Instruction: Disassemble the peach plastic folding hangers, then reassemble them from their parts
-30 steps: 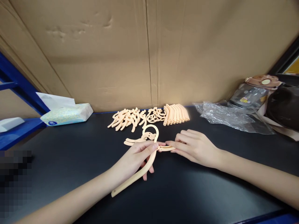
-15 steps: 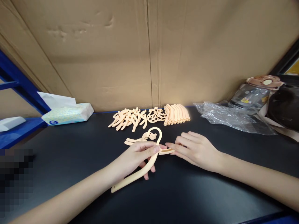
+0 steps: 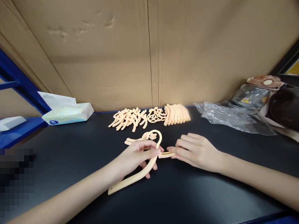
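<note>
Between thumb and fingers, my left hand point(image 3: 142, 154) grips a cream plastic hanger piece point(image 3: 135, 178) with a curved hook at its top and a long arm running down to the left. My right hand point(image 3: 196, 152) pinches a short curved hanger arm point(image 3: 167, 154), whose near end lies close beside the hook's base. Whether the two pieces touch is hard to tell. Just behind my left hand lie folded hanger parts point(image 3: 130, 140) on the black tabletop point(image 3: 177, 193).
Along the back are a pile of curved hanger pieces point(image 3: 126, 118), several hooks point(image 3: 156, 115) and a row of hanger arms point(image 3: 177, 115). A tissue pack point(image 3: 70, 113) stands left. Right are a clear plastic bag point(image 3: 224, 116), a bottle point(image 3: 251, 95) and a dark bag point(image 3: 285, 105).
The hooked piece in my left hand has tipped and shifted slightly down and left. My right hand has moved slightly, still pinching the short arm.
</note>
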`<state>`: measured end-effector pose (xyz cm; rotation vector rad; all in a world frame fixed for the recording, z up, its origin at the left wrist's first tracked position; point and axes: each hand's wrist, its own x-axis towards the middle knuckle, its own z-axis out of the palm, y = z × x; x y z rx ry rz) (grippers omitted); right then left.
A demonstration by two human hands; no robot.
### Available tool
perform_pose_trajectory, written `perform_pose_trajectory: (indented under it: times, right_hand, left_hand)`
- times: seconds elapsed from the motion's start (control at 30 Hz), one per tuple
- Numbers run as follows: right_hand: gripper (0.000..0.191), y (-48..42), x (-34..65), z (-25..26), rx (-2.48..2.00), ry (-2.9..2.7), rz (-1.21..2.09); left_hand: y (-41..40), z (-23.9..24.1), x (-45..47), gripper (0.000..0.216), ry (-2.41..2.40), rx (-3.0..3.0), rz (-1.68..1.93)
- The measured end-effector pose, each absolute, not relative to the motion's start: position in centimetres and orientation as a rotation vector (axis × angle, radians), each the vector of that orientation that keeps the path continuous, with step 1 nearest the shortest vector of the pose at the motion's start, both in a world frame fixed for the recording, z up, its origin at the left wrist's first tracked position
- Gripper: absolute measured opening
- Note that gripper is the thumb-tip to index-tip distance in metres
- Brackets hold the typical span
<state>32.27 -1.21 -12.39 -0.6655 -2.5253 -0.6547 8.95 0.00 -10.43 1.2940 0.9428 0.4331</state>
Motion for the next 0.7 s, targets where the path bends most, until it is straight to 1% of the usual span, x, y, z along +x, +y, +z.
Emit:
perform_pose_trajectory:
  times: [0.27,0.7]
  right_hand:
    - [0.021,-1.18,32.50,-12.63,-0.636,-2.547,-0.620]
    - [0.025,-1.22,32.54,-12.77,-0.598,-2.543,-0.568]
  left_hand:
    - [-0.06,-10.18,9.21,0.032,0.975,1.329,0.434]
    - [-0.26,-10.32,9.30,0.025,0.932,1.275,0.522]
